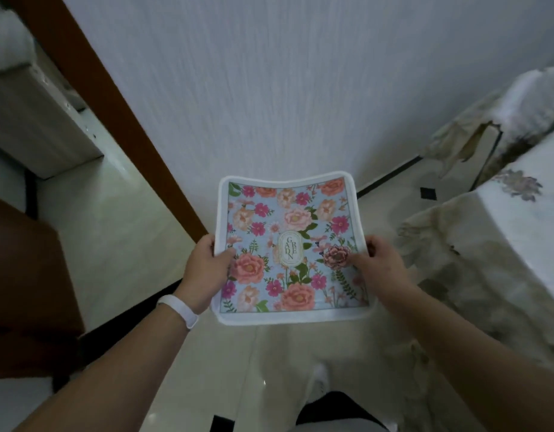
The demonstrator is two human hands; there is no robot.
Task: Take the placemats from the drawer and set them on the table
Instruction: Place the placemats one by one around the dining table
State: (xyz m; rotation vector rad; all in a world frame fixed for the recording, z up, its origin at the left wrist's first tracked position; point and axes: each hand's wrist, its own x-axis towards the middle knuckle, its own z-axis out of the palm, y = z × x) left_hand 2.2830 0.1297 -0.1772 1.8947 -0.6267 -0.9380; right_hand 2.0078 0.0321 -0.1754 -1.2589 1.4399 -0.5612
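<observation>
Hands grip one floral placemat in mid-air above a pale tiled floor. Left hand is closed on the placemat's left edge, thumb on top; a white wristband circles that wrist. Right hand is closed on the right edge. At the placemat's centre, an oval label reads "GARDEN". To the placemat's right stands a table draped in flowered cloth. White wall rises beyond the placemat.

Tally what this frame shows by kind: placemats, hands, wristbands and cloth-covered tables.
Floral placemat: 1, possibly a stack
Hands: 2, left hand and right hand
White wristband: 1
Table with floral tablecloth: 1
Total: 5
</observation>
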